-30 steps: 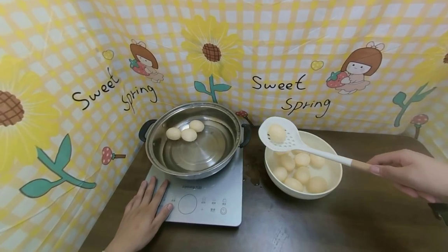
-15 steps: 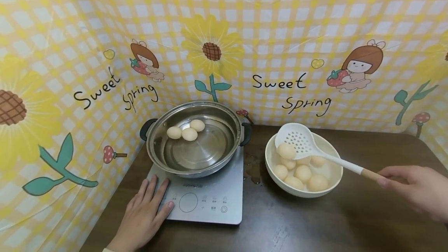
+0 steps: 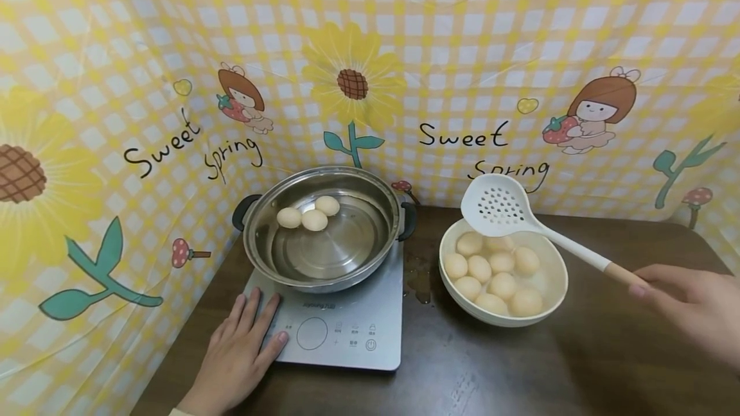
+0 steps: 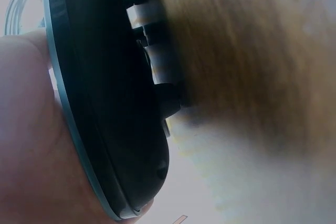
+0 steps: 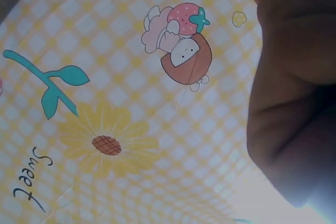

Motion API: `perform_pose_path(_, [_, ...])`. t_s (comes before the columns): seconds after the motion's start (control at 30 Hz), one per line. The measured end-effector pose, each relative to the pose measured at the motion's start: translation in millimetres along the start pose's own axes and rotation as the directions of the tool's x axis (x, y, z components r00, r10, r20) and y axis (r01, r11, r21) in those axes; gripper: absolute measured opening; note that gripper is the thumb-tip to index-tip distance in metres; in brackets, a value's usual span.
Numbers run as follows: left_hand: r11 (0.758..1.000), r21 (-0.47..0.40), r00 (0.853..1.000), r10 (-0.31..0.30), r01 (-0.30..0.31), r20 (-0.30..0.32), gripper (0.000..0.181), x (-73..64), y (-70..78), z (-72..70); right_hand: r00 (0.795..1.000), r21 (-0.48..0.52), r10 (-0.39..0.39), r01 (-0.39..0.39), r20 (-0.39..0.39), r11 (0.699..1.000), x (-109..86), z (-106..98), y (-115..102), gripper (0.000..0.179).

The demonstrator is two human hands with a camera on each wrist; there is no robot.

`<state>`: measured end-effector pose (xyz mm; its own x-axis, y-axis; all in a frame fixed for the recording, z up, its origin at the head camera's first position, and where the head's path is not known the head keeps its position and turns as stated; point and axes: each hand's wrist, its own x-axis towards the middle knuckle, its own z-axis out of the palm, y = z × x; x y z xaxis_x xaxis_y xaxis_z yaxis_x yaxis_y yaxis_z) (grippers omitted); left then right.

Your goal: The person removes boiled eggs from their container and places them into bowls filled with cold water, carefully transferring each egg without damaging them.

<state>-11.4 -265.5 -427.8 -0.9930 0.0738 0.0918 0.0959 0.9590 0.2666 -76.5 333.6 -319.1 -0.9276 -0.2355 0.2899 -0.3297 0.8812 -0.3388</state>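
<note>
In the head view my right hand (image 3: pixel 688 303) grips the wooden end of a white slotted spoon (image 3: pixel 500 204). The spoon's bowl carries nothing and is raised over the back rim of a cream bowl (image 3: pixel 503 321). Several brown eggs (image 3: pixel 502 286) lie in that bowl. My left hand (image 3: pixel 234 355) rests with its fingers spread on the left edge of a silver induction cooker (image 3: pixel 341 355). On the cooker stands a steel pot (image 3: pixel 324 262) with water and three eggs (image 3: pixel 314 220) in it. The left wrist view shows the cooker's dark underside (image 4: pixel 110 98) beside the hand.
Dark side handles (image 3: pixel 407 221) stick out from the pot. Drops of water (image 3: pixel 421 287) lie on the brown table (image 3: pixel 451 364) between cooker and bowl. A yellow checked cloth (image 3: pixel 439 50) hangs behind and to the left, close to the pot.
The slotted spoon dipped to the bowl and its egg slid off among the others. The spoon has since risen without an egg. My left hand stays on the cooker.
</note>
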Motion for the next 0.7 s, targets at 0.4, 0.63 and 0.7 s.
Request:
perform_pose_path(0.4, [1.000, 0.009, 1.000, 0.001, 0.000, -0.016, 0.066, -0.4, -0.9, -0.9, 0.988, 0.141, 0.061, -0.081, 0.142, 0.987, 15.3, -8.1, -12.0, 0.021])
perform_pose_path(0.63, [1.000, 0.000, 0.999, 0.013, -0.013, -0.031, 0.066, -0.6, -1.4, 0.3, 0.972, 0.200, 0.026, -0.075, 0.235, 0.977, 39.0, -13.4, -43.8, 0.020])
perform_pose_path(0.7, [1.000, 0.002, 0.999, 0.014, -0.014, -0.033, 0.066, -0.6, -1.3, 0.4, 0.974, 0.195, 0.002, -0.047, 0.226, 0.980, 46.9, -12.0, -54.7, 0.019])
